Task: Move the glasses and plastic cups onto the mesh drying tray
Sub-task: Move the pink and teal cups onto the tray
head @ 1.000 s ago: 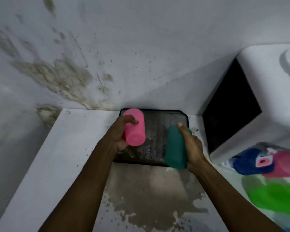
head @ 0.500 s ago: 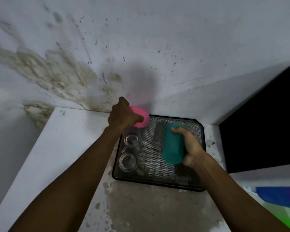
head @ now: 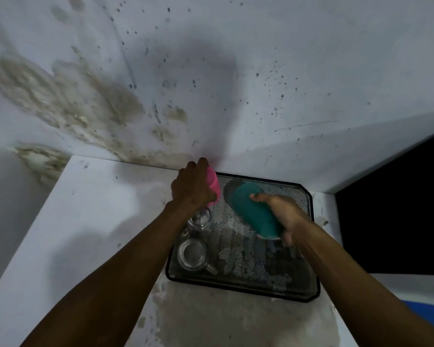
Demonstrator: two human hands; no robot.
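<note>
A black mesh drying tray [head: 308, 279] lies on the white counter against the back wall. Two clear glasses stand along its left side, one near the front [head: 193, 254] and one behind it [head: 201, 220]. My left hand [head: 192, 187] grips a pink plastic cup [head: 214, 186] at the tray's back left corner, just above the rear glass. My right hand [head: 282, 212] holds a teal plastic cup [head: 254, 212] tilted over the middle of the tray; its mouth points towards me and to the right.
The white counter [head: 90, 221] stretches left of the tray and has a wet, stained patch [head: 236, 321] in front of it. A stained white wall [head: 211, 83] rises right behind the tray. A dark opening [head: 396, 209] lies to the right.
My left hand has carried the pink cup from mid-tray to the back left corner. The teal cup in my right hand has tilted further over the tray. The camera has moved closer.
</note>
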